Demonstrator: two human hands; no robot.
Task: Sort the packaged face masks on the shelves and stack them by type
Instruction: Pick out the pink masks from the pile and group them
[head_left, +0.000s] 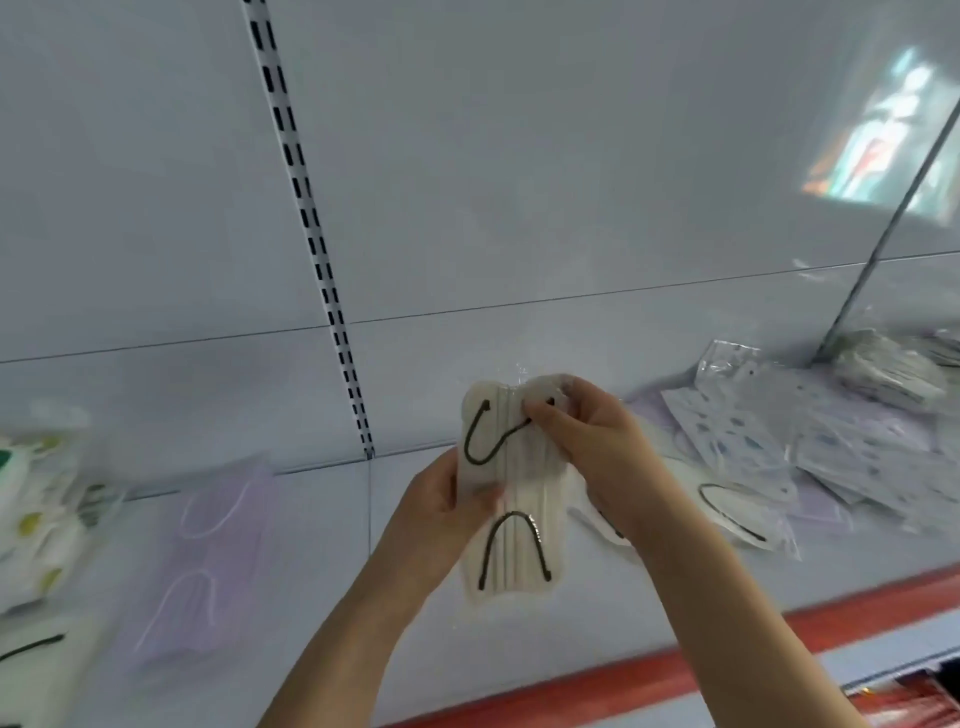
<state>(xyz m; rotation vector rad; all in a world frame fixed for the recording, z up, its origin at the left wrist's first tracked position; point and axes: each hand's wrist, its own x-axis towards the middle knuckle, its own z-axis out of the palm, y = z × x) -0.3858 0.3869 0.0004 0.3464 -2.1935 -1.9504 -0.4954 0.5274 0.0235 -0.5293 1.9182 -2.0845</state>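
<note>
Both hands hold a cream mask pack (511, 499) above the shelf (322, 597): left hand (441, 512) pinches its edge, right hand (587, 436) pinches its top. Lilac masks (208, 561) lie left; a patterned pile (841, 447) and another cream pack (737, 512) lie right.

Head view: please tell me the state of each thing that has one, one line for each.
Cream mask pack: sealed, held up above the shelf by both hands.
Left hand: grips the pack's left edge.
Right hand: pinches the pack's top.
Lilac mask pack: lying flat on the shelf.
Patterned packs: loose overlapping pile, not stacked.

Cream mask pack (511, 499) between both hands (519, 483)
</note>
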